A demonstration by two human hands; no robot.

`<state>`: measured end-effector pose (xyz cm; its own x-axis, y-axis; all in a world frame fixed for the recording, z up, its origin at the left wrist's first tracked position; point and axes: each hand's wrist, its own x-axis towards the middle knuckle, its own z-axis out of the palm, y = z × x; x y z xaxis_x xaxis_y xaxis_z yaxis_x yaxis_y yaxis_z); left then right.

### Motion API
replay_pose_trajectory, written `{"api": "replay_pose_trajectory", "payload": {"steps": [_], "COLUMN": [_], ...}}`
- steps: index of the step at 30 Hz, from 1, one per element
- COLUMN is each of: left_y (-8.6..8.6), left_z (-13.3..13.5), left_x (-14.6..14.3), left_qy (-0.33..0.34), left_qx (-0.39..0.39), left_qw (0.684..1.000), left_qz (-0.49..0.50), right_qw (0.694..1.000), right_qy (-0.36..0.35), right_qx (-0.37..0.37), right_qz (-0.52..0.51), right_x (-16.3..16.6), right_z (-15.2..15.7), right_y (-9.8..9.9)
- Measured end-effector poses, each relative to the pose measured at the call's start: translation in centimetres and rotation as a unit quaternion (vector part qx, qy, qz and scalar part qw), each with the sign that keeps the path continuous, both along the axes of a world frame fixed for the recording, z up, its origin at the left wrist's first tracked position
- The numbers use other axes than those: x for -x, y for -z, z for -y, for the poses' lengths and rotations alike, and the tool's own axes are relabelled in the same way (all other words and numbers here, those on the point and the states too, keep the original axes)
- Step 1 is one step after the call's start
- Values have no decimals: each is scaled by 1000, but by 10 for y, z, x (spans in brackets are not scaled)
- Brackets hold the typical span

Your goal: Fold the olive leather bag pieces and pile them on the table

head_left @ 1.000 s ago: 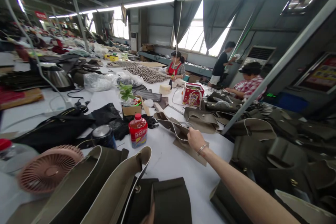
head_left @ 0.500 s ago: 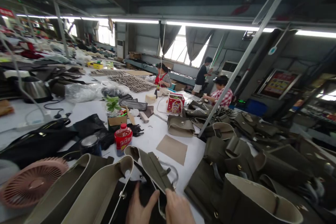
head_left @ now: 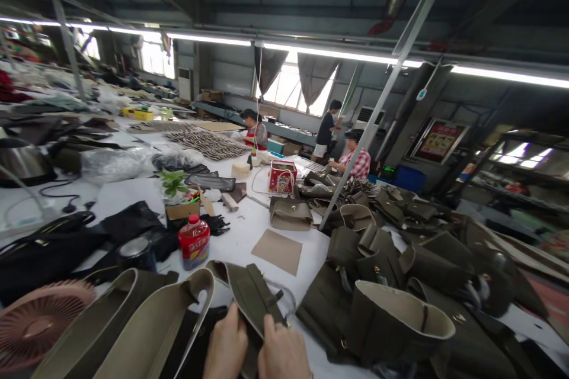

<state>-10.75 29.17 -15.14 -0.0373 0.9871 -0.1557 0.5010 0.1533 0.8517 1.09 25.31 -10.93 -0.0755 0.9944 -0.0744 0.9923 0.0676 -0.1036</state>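
In front of me is a dark olive bag piece [head_left: 254, 291] with a strap loop and a pale inner side. My left hand [head_left: 226, 342] has its fingers closed on the near left edge of this piece. Close beside it, my right hand [head_left: 284, 348] grips the near right edge, knuckles up. Both thumbs are mostly hidden. To the left lean open olive bag bodies [head_left: 153, 323] with beige lining, touching the held piece or very near it. Black material lies under and beside my left hand.
A pile of olive bags [head_left: 400, 320] covers the right side. A red bottle [head_left: 194, 243], a dark can [head_left: 137, 253] and a pink fan [head_left: 42, 323] stand left. A flat brown sheet [head_left: 277, 251] lies ahead. A slanted metal pole [head_left: 377, 106] rises beyond; people work farther back.
My left hand was spread with its fingers inside the dark opening; now it is closed at the piece's edge. Both hands have shifted slightly left in view, and the view has turned right.
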Motion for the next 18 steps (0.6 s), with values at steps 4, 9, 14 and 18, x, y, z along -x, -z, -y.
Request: {"api": "replay_pose_trajectory", "payload": {"steps": [4, 9, 14, 18], "left_y": [-11, -11, -8, -5], "left_z": [10, 6, 6, 4], "left_x": [-10, 17, 33, 34], "left_qy": [43, -32, -99, -83], "left_qx": [-41, -17, 36, 9], "left_qw": [996, 996, 993, 996], "left_qz": [-61, -82, 56, 12], "right_qw": [999, 997, 995, 997], "right_qy": [-43, 59, 83, 55], "right_qx": [-15, 15, -4, -15], "right_qz": [-16, -38, -55, -61], "right_x": [-9, -54, -76, -53], "right_z": [-24, -65, -77, -64], "right_y": [-26, -31, -36, -41]}}
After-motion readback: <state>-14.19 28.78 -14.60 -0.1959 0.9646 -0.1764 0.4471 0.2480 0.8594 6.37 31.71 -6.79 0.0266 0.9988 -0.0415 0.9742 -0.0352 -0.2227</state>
